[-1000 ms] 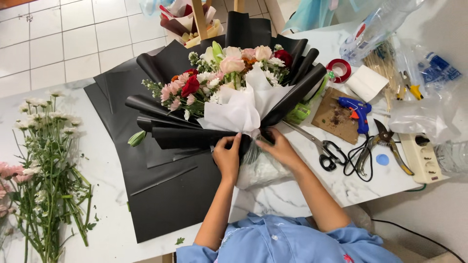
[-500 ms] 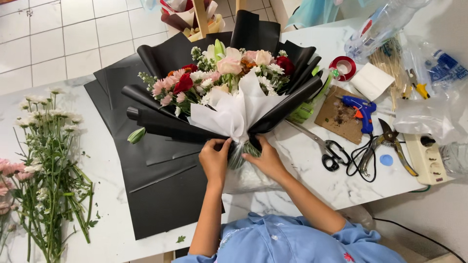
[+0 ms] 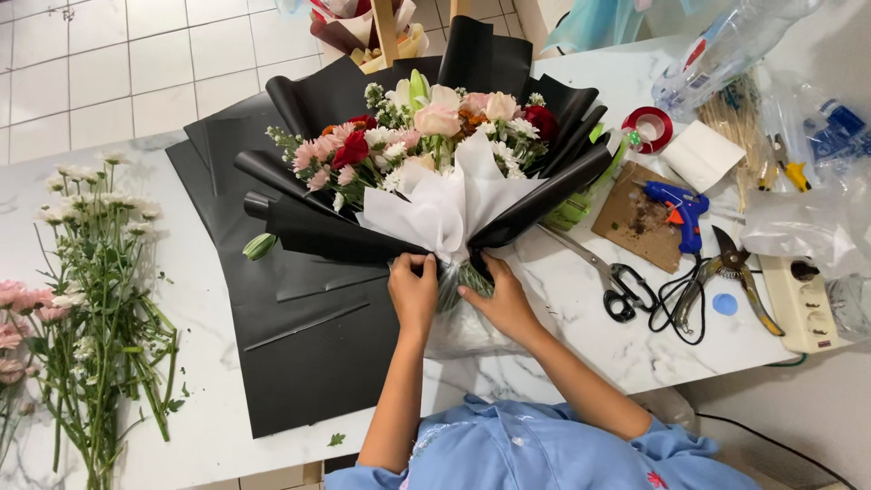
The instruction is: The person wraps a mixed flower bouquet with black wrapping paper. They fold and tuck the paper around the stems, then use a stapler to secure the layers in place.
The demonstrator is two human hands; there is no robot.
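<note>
Both hands were at the neck of the bouquet [image 3: 435, 172], near-centre of the marble table [image 3: 581, 299]. Left hand [image 3: 413, 292] was wrapped around the gathered base from the left, fingers curled tight on the black wrapping paper [image 3: 318, 231] where it pinched in. Right hand [image 3: 497, 298] clamped the same neck from the right, thumb and fingers closed over the stems and the clear plastic there. Both grips narrow, holding the bouquet.

Bouquet lay with blooms pointing far: pink, red and cream flowers, white inner paper [image 3: 445, 204], black outer folds fanning left and right. It rested on flat black paper sheets [image 3: 308, 345] spread across the table's left-centre.

Left side: loose white daisy-type stems [image 3: 100, 272] lying on the table, pink blooms at the far-left edge, well apart from the hands.

Right side: scissors [image 3: 603, 272] just beside the right hand, blue glue gun [image 3: 680, 209] on a brown board [image 3: 635, 218], pruning shears [image 3: 739, 272] near the black cord, white power strip [image 3: 803, 304] at the right edge, red tape roll [image 3: 649, 127] farther back, clear plastic bags at far right.

Blue shirt sleeve visible at the near edge.
</note>
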